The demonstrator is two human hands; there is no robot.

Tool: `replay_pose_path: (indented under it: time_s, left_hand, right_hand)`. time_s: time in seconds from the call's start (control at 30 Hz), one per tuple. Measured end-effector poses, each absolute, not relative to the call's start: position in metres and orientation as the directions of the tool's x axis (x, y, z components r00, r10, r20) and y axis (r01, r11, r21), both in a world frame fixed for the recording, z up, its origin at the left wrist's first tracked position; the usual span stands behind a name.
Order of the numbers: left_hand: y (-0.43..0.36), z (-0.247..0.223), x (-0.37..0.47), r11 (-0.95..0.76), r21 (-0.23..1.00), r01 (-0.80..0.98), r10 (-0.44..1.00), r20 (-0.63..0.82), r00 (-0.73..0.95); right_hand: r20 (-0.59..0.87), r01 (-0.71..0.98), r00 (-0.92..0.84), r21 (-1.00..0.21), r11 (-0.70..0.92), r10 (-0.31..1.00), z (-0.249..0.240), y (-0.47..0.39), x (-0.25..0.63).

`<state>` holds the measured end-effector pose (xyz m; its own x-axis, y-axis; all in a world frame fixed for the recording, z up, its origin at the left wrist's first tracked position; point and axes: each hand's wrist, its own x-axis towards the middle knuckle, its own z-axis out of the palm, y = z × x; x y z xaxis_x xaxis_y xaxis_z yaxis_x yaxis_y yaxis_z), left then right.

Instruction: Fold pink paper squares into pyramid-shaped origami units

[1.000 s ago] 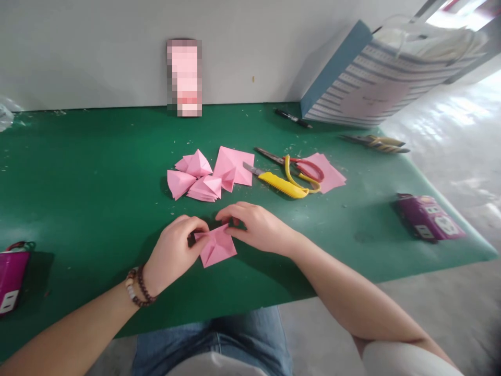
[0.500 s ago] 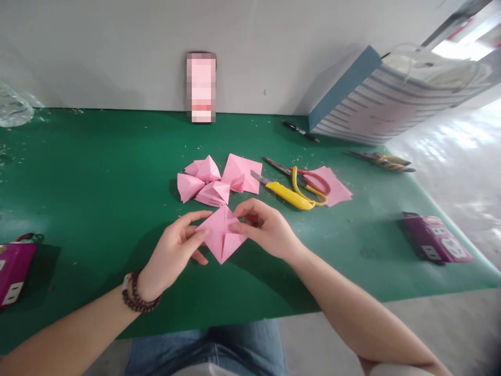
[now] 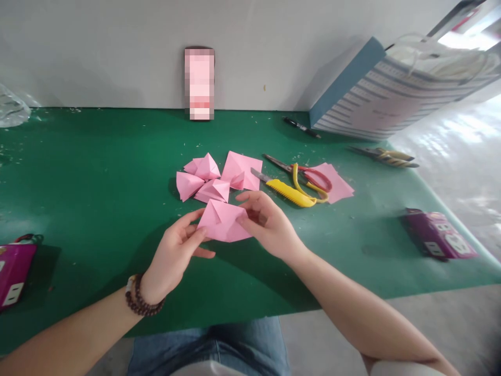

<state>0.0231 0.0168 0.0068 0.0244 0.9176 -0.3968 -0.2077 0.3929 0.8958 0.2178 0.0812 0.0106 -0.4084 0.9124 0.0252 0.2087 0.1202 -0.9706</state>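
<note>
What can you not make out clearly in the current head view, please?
Head view, all items:
Pink paper: underside, facing away between left hand and right hand.
Phone: display, masked by pixel blocks.
Bag: lettering, too small and blurred.
Clear container and left purple box: cut off by the left edge.

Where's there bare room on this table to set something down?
Mainly the tabletop left of the folded pink papers, between the wall and the left hand. A smaller patch: between the pliers and right-side purple box. Crowded: beyond the right hand, where papers, utility knife and scissors cluster.
</note>
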Motion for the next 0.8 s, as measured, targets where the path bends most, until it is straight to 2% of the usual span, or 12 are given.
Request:
replay_pose_path:
  time_s: [0.23,0.4,0.57,0.73,0.8]
  left_hand:
    - [0.016,0.008,0.027,0.448,0.872,-0.197,0.892,-0.419,0.172]
    - [0.017,0.01,0.03,0.472,0.848,-0.239,0.88,-0.439,0.182]
    - [0.016,0.011,0.032,0.388,0.916,-0.102,0.921,-0.382,0.073]
    - [0.017,0.011,0.027,0.424,0.894,-0.146,0.905,-0.412,0.106]
    - [0.018,0.012,0.024,0.406,0.914,0.014,0.909,-0.405,0.092]
  right_hand:
    - [-0.083,0.192,-0.346,-0.981,-0.016,0.935,0.009,0.085,0.217]
    - [-0.148,0.21,-0.366,-0.975,-0.073,0.919,0.011,0.082,0.213]
    - [-0.003,0.222,-0.371,-0.971,0.085,0.929,0.014,0.071,0.211]
    - [0.169,0.276,-0.353,-0.921,0.275,0.92,0.015,0.066,0.214]
    - [0.225,0.31,-0.384,-0.882,0.354,0.896,0.017,0.066,0.216]
